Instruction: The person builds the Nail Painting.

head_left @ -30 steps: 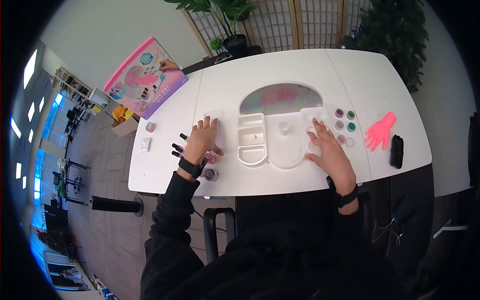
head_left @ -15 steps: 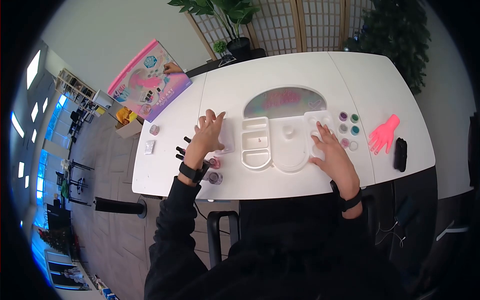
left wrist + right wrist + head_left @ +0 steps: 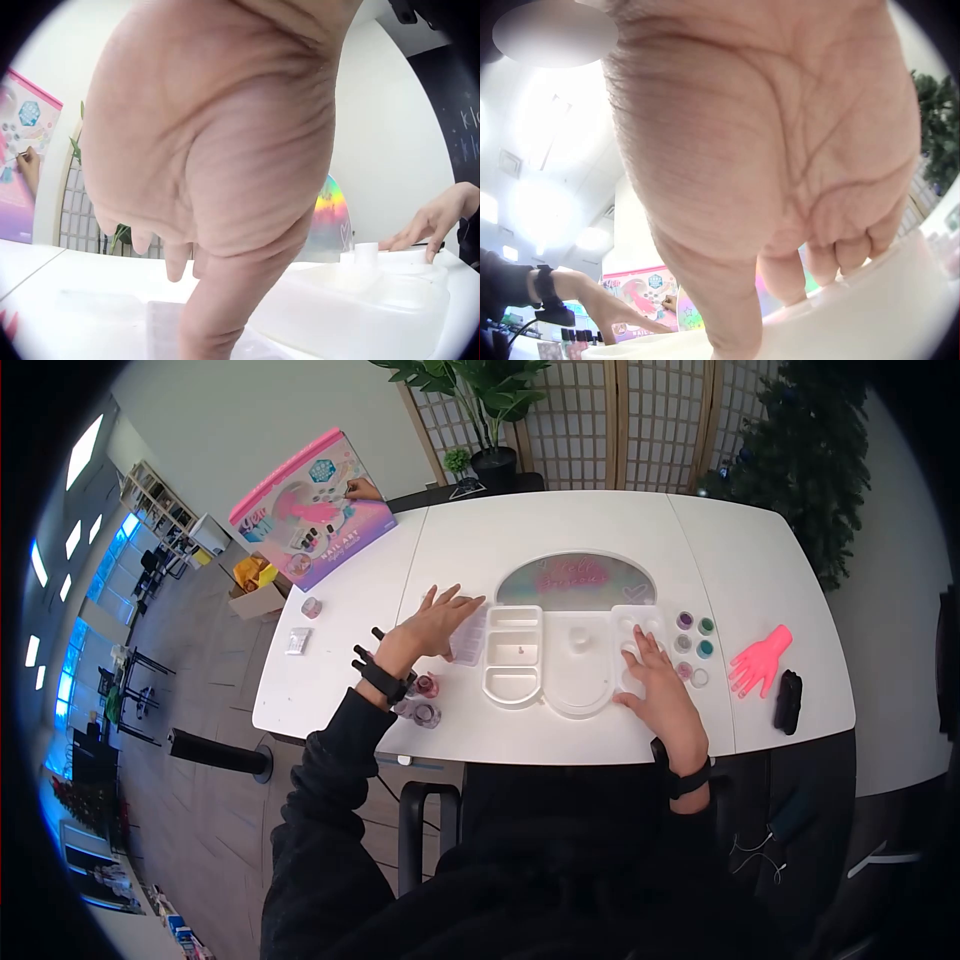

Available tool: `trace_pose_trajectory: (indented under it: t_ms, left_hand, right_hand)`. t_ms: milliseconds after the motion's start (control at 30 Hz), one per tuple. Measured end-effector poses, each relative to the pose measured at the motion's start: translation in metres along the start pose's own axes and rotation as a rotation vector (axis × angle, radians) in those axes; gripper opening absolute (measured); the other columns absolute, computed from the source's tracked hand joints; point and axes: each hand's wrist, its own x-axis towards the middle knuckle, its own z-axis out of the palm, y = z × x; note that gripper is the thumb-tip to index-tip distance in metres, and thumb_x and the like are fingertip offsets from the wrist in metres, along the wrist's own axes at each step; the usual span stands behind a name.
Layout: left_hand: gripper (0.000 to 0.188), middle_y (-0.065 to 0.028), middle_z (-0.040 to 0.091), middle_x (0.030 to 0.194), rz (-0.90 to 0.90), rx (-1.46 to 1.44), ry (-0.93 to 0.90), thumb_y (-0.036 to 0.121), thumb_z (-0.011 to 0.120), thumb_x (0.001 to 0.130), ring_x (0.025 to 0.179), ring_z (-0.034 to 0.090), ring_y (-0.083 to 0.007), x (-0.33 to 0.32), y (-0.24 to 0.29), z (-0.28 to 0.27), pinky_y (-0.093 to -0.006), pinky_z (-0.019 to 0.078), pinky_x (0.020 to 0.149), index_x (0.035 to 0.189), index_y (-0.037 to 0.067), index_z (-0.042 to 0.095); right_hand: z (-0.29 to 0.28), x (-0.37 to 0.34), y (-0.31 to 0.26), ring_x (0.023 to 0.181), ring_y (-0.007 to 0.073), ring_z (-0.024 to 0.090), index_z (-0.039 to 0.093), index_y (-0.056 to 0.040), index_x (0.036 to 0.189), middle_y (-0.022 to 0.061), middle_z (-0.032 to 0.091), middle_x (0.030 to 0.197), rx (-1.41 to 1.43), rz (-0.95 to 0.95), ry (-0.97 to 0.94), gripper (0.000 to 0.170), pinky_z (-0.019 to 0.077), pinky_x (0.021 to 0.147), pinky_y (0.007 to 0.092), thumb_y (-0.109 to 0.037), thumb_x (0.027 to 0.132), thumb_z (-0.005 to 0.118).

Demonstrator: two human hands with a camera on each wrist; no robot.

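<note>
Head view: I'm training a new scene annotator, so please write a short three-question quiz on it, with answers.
1. True or false: the bright-pink model hand lies beside a long black case.
2. How many small round pots of assorted colours stand between the white plastic tray and that model hand? A) three; B) six; C) ten.
3. Fill in: the person's ____ rests on the white plastic tray.

Key: 1. True. 2. B. 3. right hand.

Bright, soft light washes the desk [image 3: 600,520]; ceiling lamps [image 3: 85,452] shine left of it, near windows [image 3: 120,540] glowing blue; above the desk, the right wrist view's lamps blow out to white; black corners and fisheye bending frame every view.
</note>
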Motion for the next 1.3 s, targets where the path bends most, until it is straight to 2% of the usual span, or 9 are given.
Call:
trace_pose_trajectory:
  t_ms: [167,233,267,367,467,600,867,1133,1300]
  left_hand:
    - [0.122,-0.0124,0.049,0.147,-0.066,-0.065,0.069,-0.002,0.096,0.056,0.142,0.046,-0.0369,-0.01,0.013,-0.013,-0.0512,0.0348,0.126,0.163,0.02,0.041]
    - [0.112,-0.0144,0.051,0.131,0.044,-0.242,0.221,-0.012,0.089,0.062,0.124,0.056,-0.0366,-0.016,-0.005,-0.016,-0.0465,0.0491,0.115,0.16,0.02,0.045]
    - [0.097,-0.015,0.054,0.123,0.034,-0.35,0.317,-0.019,0.079,0.071,0.112,0.062,-0.0363,-0.024,-0.008,-0.028,-0.0412,0.0564,0.107,0.157,0.018,0.051]
    - [0.066,-0.012,0.055,0.101,-0.169,-0.591,0.282,-0.02,0.068,0.083,0.09,0.063,-0.0287,-0.05,-0.003,-0.076,-0.036,0.0601,0.097,0.14,0.012,0.067]
    - [0.06,-0.0101,0.056,0.102,0.046,-0.345,0.526,-0.018,0.07,0.083,0.087,0.063,-0.0274,-0.059,0.003,-0.08,-0.0372,0.0611,0.088,0.136,0.009,0.069]
    - [0.042,-0.0091,0.059,0.104,0.213,-0.428,0.711,-0.016,0.072,0.084,0.096,0.068,-0.028,-0.045,0.029,-0.077,-0.0395,0.0585,0.081,0.121,0.003,0.074]
    - [0.029,-0.0116,0.063,0.109,0.262,-0.544,0.807,-0.018,0.068,0.086,0.102,0.072,-0.0282,-0.016,0.048,-0.07,-0.0338,0.0648,0.085,0.111,-0.004,0.071]
    - [0.017,-0.0136,0.068,0.102,0.244,-0.546,0.696,-0.012,0.074,0.084,0.091,0.072,-0.0303,-0.008,0.046,-0.059,-0.0383,0.0616,0.081,0.098,-0.004,0.073]
    - [0.015,-0.0137,0.07,0.096,0.133,-0.527,0.928,-0.003,0.075,0.089,0.085,0.072,-0.0272,-0.019,0.02,-0.061,-0.038,0.0574,0.073,0.103,0.002,0.079]
  right_hand:
    - [0.001,-0.003,-0.002,0.158,0.0364,0.031,0.063,0.0039,0.141,0.0194,0.031,0.171,-0.018,-0.013,0.019,0.067,0.03,0.129,0.0448,-0.015,0.081,0.087]
    - [0.001,0.0,0.0,0.158,0.0357,0.031,0.062,0.0036,0.142,0.0184,0.031,0.171,-0.029,-0.015,0.02,0.068,0.03,0.129,0.0442,-0.016,0.081,0.087]
    - [0.0,0.002,0.0,0.158,0.0357,0.031,0.062,0.0036,0.142,0.0184,0.031,0.171,-0.043,-0.031,0.018,0.068,0.03,0.129,0.0442,-0.016,0.081,0.087]
    - [-0.001,0.0,0.0,0.158,0.0352,0.031,0.061,0.0037,0.142,0.0188,0.031,0.171,-0.042,-0.007,0.0,0.069,0.03,0.129,0.0448,-0.016,0.082,0.087]
    - [-0.002,0.001,-0.003,0.158,0.0356,0.03,0.061,0.0038,0.142,0.0195,0.03,0.171,-0.046,0.001,-0.015,0.069,0.0298,0.129,0.0454,-0.017,0.082,0.087]
    - [-0.002,0.001,-0.001,0.158,0.0361,0.03,0.061,0.0038,0.142,0.02,0.03,0.171,-0.046,-0.008,-0.011,0.069,0.0298,0.128,0.0459,-0.017,0.082,0.087]
    - [-0.002,0.001,0.001,0.159,0.0383,0.027,0.06,0.0041,0.143,0.0183,0.028,0.173,-0.012,-0.006,-0.027,0.07,0.0279,0.129,0.0444,-0.018,0.082,0.087]
    - [-0.002,0.0,-0.001,0.158,0.037,0.03,0.061,0.0042,0.142,0.0198,0.03,0.171,-0.037,-0.013,-0.011,0.069,0.0307,0.128,0.0463,-0.017,0.082,0.086]
    - [-0.002,0.0,-0.001,0.158,0.0376,0.03,0.06,0.0049,0.142,0.0196,0.03,0.171,-0.032,-0.022,-0.016,0.069,0.0302,0.128,0.0457,-0.016,0.082,0.086]
